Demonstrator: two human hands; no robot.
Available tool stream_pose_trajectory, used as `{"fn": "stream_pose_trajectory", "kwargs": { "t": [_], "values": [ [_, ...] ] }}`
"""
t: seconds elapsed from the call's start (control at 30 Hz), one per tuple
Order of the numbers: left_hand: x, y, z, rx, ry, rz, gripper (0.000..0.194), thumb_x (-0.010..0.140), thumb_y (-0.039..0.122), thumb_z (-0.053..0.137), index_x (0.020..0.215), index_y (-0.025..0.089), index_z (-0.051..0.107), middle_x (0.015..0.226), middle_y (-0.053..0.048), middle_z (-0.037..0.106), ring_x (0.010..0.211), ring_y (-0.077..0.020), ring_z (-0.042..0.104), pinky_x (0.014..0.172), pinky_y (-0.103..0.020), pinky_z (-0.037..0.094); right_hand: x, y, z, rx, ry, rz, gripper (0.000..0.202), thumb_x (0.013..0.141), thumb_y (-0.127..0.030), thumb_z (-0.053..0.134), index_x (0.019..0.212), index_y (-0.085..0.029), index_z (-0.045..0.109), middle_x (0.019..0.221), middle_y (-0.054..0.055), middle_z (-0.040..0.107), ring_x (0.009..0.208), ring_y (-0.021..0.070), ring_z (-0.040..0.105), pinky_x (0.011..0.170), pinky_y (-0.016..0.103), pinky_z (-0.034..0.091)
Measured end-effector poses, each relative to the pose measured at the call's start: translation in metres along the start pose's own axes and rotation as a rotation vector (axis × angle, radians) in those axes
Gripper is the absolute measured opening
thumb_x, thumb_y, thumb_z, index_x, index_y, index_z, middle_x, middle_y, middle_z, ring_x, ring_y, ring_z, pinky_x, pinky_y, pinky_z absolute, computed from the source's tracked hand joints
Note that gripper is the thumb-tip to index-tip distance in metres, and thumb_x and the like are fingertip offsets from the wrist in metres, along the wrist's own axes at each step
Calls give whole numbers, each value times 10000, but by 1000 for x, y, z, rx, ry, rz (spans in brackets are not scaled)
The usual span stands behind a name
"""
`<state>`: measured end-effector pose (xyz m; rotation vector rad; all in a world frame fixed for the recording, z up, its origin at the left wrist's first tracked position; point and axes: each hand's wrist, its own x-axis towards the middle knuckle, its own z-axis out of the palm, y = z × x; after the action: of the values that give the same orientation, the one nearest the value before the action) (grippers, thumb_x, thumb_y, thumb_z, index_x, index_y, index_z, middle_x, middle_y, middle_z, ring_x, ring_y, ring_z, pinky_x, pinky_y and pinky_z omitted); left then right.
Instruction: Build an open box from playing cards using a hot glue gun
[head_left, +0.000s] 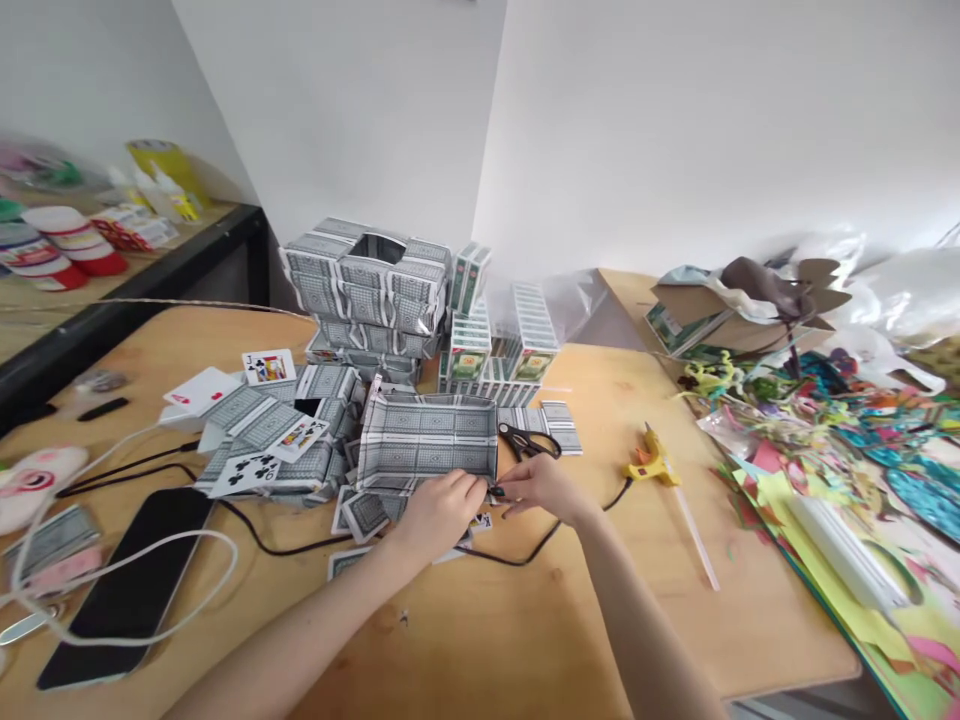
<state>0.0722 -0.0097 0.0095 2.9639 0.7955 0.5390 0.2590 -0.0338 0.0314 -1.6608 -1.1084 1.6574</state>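
A shallow tray made of grey-backed playing cards lies in front of me, its inside facing up. My left hand has its fingers curled over the tray's near wall, close to the right corner. At that same corner my right hand is closed in a pinch, with a small dark bit at its fingertips that I cannot make out. Black-handled scissors lie just beyond my right hand. Loose cards lie beside and partly under the tray, and a king card shows below my hands.
Behind the tray stand a large card-covered box and stacked card packs. Left are scattered cards, a phone and cables. A yellow glue gun lies right, its cord running below my hands. Craft scraps fill the far right.
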Motion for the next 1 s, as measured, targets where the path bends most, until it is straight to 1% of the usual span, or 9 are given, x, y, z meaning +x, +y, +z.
{"fn": "stream_pose_trajectory", "kwargs": {
  "t": [0.1,0.17,0.27,0.37,0.53,0.63,0.73,0.87,1.0],
  "values": [
    [2,0,0,-15,-59,-17,104,794,88,457,799,157,535,741,-39,585,709,-178,559,533,-262,441,-6,3,15,-182,165,-1,162,702,-242,588,669,-113,681,604,22,636,563,124,601,539,226,521],
    [2,0,2,-41,-85,-43,108,789,91,466,826,158,542,762,-44,593,740,-187,562,549,-267,444,-11,2,26,-373,257,0,195,742,-206,522,645,-123,669,589,31,637,534,125,599,480,200,471],
    [2,-2,4,-112,-110,-111,162,772,74,473,878,164,555,794,-44,611,797,-195,570,594,-280,452,-18,-4,42,-711,368,-38,257,783,-181,467,611,-143,654,593,57,651,556,145,611,473,200,399],
    [3,-5,4,-178,-129,-180,220,745,54,487,906,177,572,832,-34,631,840,-190,576,641,-286,456,-22,-8,55,-953,445,-24,276,824,-193,435,665,-164,658,662,88,677,623,174,632,494,219,359],
    [6,-7,0,-216,-153,-210,248,718,40,497,883,191,603,846,-19,652,842,-183,584,655,-277,448,-23,-9,64,-1076,476,13,292,864,-227,387,761,-190,657,740,96,687,677,198,643,505,229,338],
    [8,-8,-4,-229,-173,-216,242,716,51,500,866,198,621,821,-15,657,827,-183,588,649,-272,442,-22,-11,66,-1055,501,33,270,847,-226,408,746,-181,655,739,101,685,681,201,639,505,229,334],
    [11,-9,-9,-238,-197,-242,261,718,52,487,872,204,632,819,-17,661,831,-183,590,653,-267,437,-20,-11,65,-928,556,30,255,810,-196,430,699,-167,658,701,96,684,651,182,629,500,223,332],
    [15,-10,-13,-260,-237,-289,303,712,56,478,905,226,639,856,-12,661,860,-175,590,680,-261,428,-16,-5,60,-577,585,-1,220,742,-178,464,658,-150,665,641,60,682,603,144,618,514,194,372],
    [19,-9,-16,-261,-282,-327,274,723,104,496,906,239,649,859,-14,658,852,-178,593,662,-260,418,-11,3,55,-216,581,34,200,684,-184,475,690,-132,668,623,45,684,596,156,639,508,187,435]
  ]
}}
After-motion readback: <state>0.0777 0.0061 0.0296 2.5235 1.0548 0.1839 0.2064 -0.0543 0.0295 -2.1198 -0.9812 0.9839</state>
